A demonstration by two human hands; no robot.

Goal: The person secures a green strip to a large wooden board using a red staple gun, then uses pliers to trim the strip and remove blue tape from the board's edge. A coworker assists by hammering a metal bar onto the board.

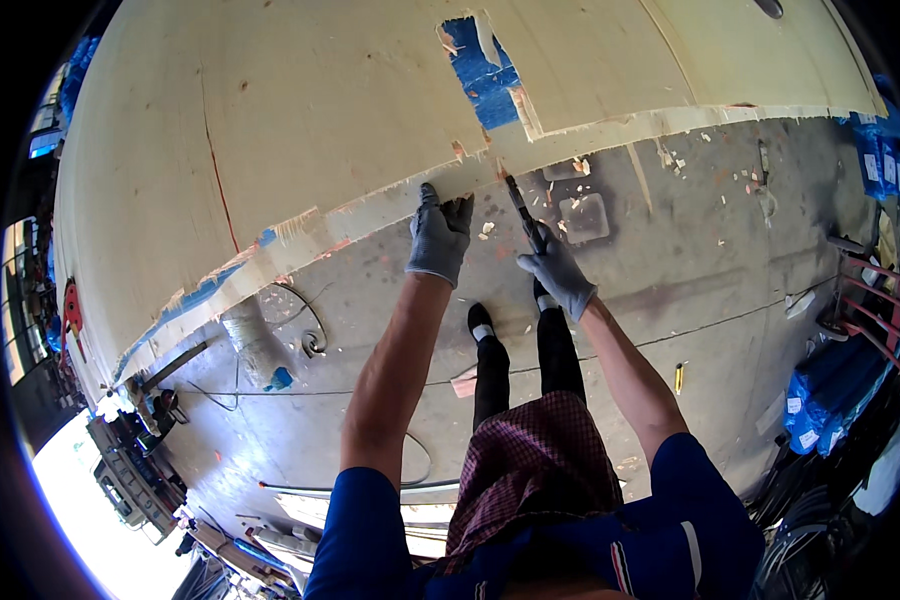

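A large pale plywood panel (320, 90) spreads across the far side, its near edge ragged and splintered. My left hand (440, 237), in a grey glove with dark fingertips, grips this edge near the middle. One finger lies on top of the panel; the others are curled at the edge and partly hidden. To its right, my right hand (558, 270), gloved alike, is closed around a narrow dark hand tool (520, 208). The tool's tip points up at the panel's edge; its exact kind is unclear. Beyond the hands, a torn opening shows a blue patch (487, 85).
Wood chips (582, 165) litter the concrete floor (670, 300). A yellow-handled cutter (679, 378) lies at right. A plastic-wrapped roll (255, 340) stands below the panel's left part. Blue-wrapped bundles (835, 395) and a red metal rack (880, 310) are far right. Red clamp (72, 310) at left edge.
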